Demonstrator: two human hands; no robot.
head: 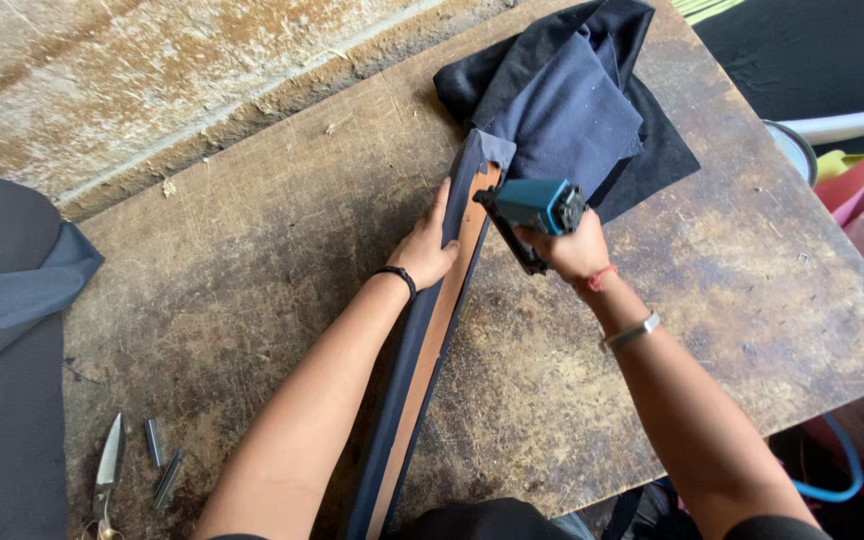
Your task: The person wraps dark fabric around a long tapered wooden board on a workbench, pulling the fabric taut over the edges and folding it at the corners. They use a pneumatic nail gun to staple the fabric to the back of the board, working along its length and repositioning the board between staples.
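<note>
A long wooden strip (439, 330) wrapped in dark navy fabric lies lengthwise down the middle of a worn wooden table (282, 250). My left hand (426, 247) presses the fabric against the strip's left edge near its far end. My right hand (572, 250) grips a teal staple gun (537, 212), whose black nose touches the strip's upper end. A heap of loose navy and black cloth (572, 100) lies just beyond the strip's far end.
Scissors (108, 470) and two staple strips (160, 460) lie at the table's near left. A dark upholstered panel (2, 350) sits at the left edge. A white chair arm (842, 125), coloured items and a blue hose (842, 470) are at the right. A rough wall runs behind.
</note>
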